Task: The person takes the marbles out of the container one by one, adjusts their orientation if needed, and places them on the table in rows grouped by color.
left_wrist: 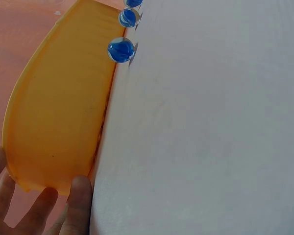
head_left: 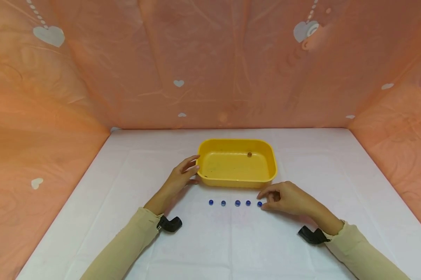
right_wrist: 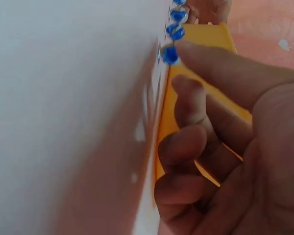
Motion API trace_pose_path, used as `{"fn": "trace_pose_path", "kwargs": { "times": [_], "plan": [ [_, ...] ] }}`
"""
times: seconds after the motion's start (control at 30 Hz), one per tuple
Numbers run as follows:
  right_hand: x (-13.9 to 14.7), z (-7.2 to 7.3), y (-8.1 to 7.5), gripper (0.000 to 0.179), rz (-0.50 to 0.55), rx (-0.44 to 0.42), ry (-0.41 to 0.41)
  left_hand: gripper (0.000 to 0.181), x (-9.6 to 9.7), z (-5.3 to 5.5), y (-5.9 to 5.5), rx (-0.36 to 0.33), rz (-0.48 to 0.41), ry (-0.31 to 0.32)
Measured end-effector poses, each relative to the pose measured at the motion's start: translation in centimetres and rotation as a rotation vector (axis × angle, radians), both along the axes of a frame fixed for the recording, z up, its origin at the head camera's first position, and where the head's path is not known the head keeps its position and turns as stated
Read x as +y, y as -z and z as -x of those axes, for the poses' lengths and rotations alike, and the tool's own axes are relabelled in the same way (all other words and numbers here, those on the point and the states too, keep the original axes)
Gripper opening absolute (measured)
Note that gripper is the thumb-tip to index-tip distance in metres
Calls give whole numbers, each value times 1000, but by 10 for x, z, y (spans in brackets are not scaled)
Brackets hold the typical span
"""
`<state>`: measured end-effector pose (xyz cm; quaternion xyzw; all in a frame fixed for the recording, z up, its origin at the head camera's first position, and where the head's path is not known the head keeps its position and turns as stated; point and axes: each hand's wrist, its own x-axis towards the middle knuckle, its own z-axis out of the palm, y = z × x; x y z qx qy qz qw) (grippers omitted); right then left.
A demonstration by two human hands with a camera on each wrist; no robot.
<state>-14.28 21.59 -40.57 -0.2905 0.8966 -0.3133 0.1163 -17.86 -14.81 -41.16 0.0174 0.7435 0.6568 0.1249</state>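
Head view gives us an orange backdrop [head_left: 210,58] with pale hearts, then a white tabletop [head_left: 196,252]. On it we see a yellow tray [head_left: 238,184]; the left hand [head_left: 180,173] touches its left end, fingers spread. At the right hand [head_left: 287,199], thumb and forefinger stand apart, the others curling loosely. Between the hands, along the tray's near side, a row of five blue marbles [head_left: 237,203] runs left to right. Nearer is the right hand, its thumb at the end marble [head_left: 259,204]; we cannot tell how firmly. One small brown ball [head_left: 249,154] sits inside the tray. We find no readable writing.
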Motion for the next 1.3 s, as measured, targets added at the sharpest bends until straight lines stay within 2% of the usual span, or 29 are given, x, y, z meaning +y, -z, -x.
{"fn": "trace_pose_path", "kwargs": {
  "times": [0.2,0.43,0.6,0.93,1.13,1.3],
  "plan": [
    [8,2,-14,24,-20,17,7,48,-1,2,1,2,-17,5],
    [20,4,-47,22,-33,77,19,49,3,4,1,9,-13,29],
    [14,15,-61,22,-31,138,54,48,5,5,3,4,0,18],
    [-12,52,-59,23,-35,155,159,48,2,3,3,-17,2,-2],
    [-31,72,-54,22,-29,186,161,48,-5,1,2,-5,-4,-11],
    [-40,83,-51,18,-93,193,184,49,-3,2,3,0,-16,8]
  ]
}}
